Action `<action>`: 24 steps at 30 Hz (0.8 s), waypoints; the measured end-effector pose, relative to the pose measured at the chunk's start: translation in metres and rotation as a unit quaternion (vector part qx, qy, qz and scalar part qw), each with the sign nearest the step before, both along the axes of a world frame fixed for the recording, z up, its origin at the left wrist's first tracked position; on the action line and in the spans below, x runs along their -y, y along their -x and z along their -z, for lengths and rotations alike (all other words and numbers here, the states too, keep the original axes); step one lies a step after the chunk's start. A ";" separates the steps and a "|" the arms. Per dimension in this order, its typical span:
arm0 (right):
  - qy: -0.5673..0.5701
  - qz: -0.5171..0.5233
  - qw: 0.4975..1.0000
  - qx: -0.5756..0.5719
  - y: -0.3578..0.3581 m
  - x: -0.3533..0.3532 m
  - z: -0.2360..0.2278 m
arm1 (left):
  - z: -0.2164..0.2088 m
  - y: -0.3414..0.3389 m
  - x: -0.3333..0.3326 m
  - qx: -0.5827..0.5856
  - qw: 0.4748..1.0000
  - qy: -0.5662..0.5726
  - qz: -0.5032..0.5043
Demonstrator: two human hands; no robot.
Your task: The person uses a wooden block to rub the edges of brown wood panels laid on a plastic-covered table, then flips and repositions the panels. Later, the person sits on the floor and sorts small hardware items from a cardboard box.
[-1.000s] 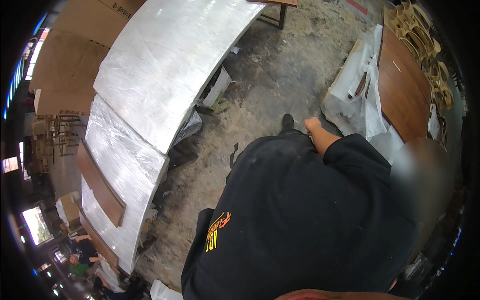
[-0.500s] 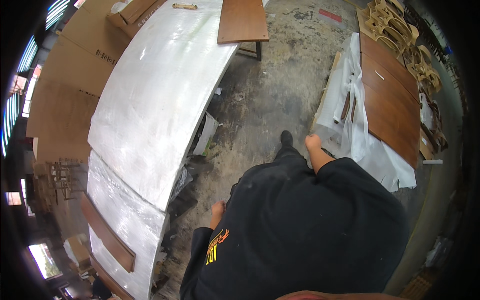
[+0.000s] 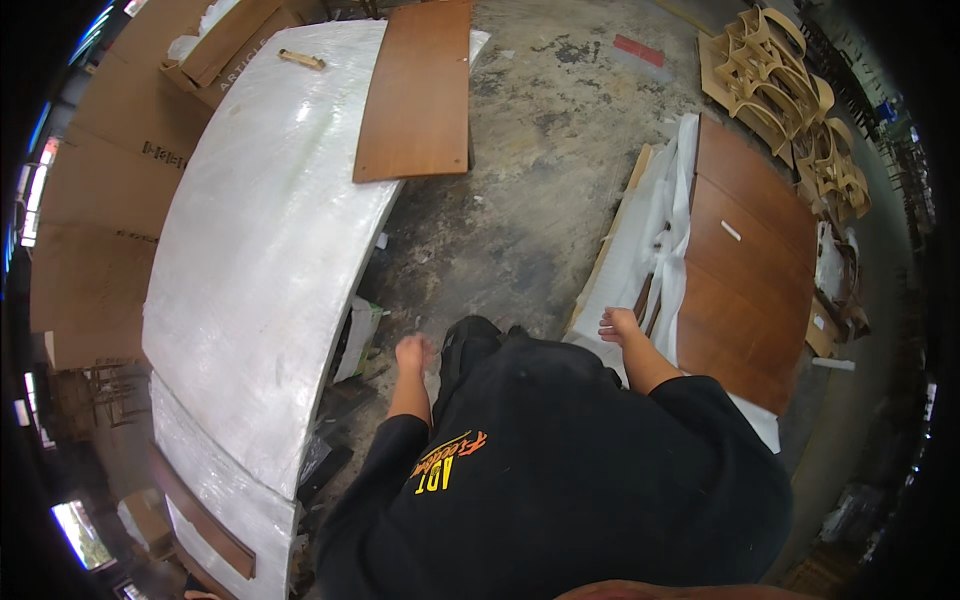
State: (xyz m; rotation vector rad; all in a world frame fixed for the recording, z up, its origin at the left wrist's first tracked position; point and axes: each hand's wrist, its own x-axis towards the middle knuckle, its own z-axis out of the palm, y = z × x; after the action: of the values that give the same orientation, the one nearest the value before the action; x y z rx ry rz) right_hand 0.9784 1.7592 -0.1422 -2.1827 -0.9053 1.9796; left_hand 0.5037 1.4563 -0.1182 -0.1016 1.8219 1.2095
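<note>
My left hand swings in front of my body over the floor, between my leg and the wrapped table. Motion smears its fingers, and no object shows in it. My right hand hangs at my right side with loosely bent fingers slightly apart, holding nothing visible. It is nearest to white foam wrap beside a stack of brown wooden panels. Ahead on the left, a brown wooden board lies across the far end of the plastic-covered white table, overhanging its right edge.
A small wooden block sits on the table's far part. Large cardboard boxes stand along the left. Curved plywood pieces are stacked at the far right. A red strip lies on the concrete floor ahead.
I have stepped forward, so the board on the table appears nearer. My left hand has swung up and forward. My right hand's fingers have loosened from a closed curl.
</note>
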 end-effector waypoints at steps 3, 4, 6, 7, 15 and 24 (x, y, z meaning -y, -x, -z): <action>-0.012 -0.009 1.000 -0.018 0.030 -0.064 -0.019 | -0.030 0.029 -0.150 0.085 0.993 -0.075 -0.042; -0.019 -0.021 0.999 -0.021 0.040 -0.086 -0.022 | -0.038 0.041 -0.194 0.119 0.987 -0.100 -0.047; -0.086 -0.125 0.988 -0.026 0.069 -0.122 -0.019 | -0.048 0.062 -0.279 0.181 0.965 -0.164 -0.093; -0.109 -0.175 0.978 0.013 0.084 -0.144 -0.019 | -0.049 0.073 -0.318 0.209 0.953 -0.185 -0.121; -0.055 -0.136 0.989 -0.020 0.190 -0.319 -0.067 | -0.047 0.101 -0.466 0.162 0.899 -0.216 -0.344; -0.183 -0.098 0.969 -0.135 0.402 -0.567 -0.131 | -0.197 0.189 -0.361 0.173 0.935 -0.039 -0.308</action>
State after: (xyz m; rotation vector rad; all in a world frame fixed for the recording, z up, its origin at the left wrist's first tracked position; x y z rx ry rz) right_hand 0.5765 2.3259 -0.0109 -1.6372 -1.3537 1.9319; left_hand 0.3145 1.8173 0.0790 -0.8410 1.4630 1.5686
